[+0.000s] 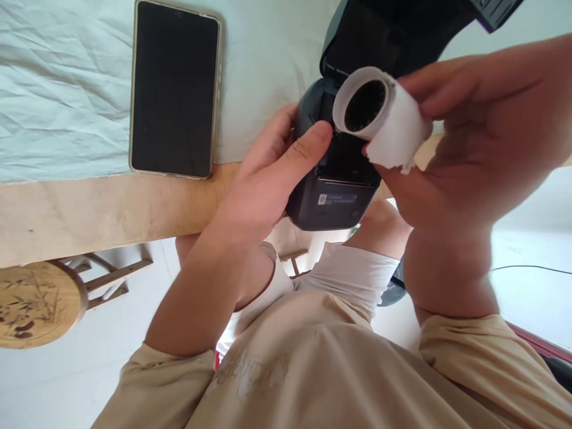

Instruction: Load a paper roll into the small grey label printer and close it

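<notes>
A dark portable label printer [333, 205] is tilted near the table edge, its lid [370, 42] swung up and its paper bay exposed. My left hand [281, 161] grips the printer's left side, the thumb resting on the rim of the bay. Between the fingers of my right hand [473, 125] is a small white paper roll [400, 128] with a hollow core and a torn loose end. The roll sits just above the bay, partly covering it. Whether it touches the printer, I cannot tell.
A tablet [174, 89] in a pale case lies on the light green cloth [58, 89], left of the printer. The wooden table edge [102, 205] runs below it. A round wooden stool [40, 304] stands on the floor at left. A dark cable [531, 267] crosses the right side.
</notes>
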`<state>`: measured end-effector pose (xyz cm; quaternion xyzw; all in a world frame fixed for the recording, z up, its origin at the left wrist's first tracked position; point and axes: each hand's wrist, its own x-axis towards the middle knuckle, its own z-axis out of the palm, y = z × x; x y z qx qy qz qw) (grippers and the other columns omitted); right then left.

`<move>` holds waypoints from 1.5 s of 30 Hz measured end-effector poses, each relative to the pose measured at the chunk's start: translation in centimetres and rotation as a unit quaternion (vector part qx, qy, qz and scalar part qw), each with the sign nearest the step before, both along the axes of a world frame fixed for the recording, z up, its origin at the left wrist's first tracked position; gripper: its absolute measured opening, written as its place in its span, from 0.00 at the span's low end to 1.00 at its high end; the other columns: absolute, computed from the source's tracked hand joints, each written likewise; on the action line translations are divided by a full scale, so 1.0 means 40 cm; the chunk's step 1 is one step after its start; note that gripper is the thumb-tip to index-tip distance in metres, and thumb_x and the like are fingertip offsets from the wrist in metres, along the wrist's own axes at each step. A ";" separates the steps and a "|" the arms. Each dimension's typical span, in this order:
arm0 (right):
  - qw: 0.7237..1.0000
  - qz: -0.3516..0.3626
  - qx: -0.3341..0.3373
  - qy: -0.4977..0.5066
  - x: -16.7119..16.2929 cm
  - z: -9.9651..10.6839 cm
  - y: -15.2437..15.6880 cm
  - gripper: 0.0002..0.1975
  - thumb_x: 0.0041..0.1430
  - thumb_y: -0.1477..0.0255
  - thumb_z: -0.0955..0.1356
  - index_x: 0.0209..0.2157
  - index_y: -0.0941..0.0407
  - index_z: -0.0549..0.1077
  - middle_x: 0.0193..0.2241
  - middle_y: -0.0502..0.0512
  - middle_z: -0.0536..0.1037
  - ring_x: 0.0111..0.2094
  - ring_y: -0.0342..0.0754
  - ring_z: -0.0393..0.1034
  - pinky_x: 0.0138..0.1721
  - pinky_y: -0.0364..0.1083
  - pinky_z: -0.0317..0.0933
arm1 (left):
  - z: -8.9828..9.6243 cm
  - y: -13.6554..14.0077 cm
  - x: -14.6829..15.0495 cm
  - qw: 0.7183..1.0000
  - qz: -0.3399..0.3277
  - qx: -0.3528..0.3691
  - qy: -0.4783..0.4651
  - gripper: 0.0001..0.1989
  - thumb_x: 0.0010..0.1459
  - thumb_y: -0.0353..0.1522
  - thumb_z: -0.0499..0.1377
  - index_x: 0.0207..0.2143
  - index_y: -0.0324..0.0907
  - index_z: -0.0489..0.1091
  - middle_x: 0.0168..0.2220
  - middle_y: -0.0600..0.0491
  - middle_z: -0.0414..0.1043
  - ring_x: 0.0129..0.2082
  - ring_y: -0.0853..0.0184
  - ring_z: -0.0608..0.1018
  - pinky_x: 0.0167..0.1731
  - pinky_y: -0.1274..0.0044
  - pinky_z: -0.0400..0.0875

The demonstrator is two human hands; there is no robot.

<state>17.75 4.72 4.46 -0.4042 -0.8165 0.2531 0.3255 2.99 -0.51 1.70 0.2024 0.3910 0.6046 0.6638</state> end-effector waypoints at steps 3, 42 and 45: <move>0.992 0.023 0.118 -0.049 0.006 -0.030 0.022 0.12 0.45 0.76 0.67 0.33 0.66 0.64 0.41 0.50 0.69 0.42 0.31 0.66 0.39 0.31 0.54 | 0.008 0.000 -0.003 1.000 -0.021 -0.005 -0.012 0.11 0.59 0.33 0.52 0.43 0.38 0.64 0.42 0.55 0.71 0.37 0.84 0.72 0.38 0.91 0.69; 0.974 0.013 0.180 -0.134 0.005 -0.009 -0.012 0.10 0.46 0.82 0.65 0.34 0.64 0.65 0.44 0.43 0.68 0.42 0.26 0.64 0.42 0.28 0.60 | -0.013 -0.007 -0.002 1.000 -0.003 0.015 0.001 0.13 0.58 0.37 0.53 0.44 0.40 0.63 0.43 0.54 0.69 0.38 0.82 0.71 0.36 0.89 0.69; 0.970 0.020 0.192 -0.147 0.006 -0.008 -0.015 0.10 0.47 0.81 0.65 0.35 0.62 0.66 0.45 0.41 0.68 0.44 0.26 0.65 0.43 0.29 0.62 | -0.013 -0.008 -0.002 1.000 -0.004 0.016 -0.001 0.12 0.58 0.37 0.53 0.42 0.41 0.64 0.41 0.54 0.69 0.37 0.82 0.70 0.36 0.89 0.69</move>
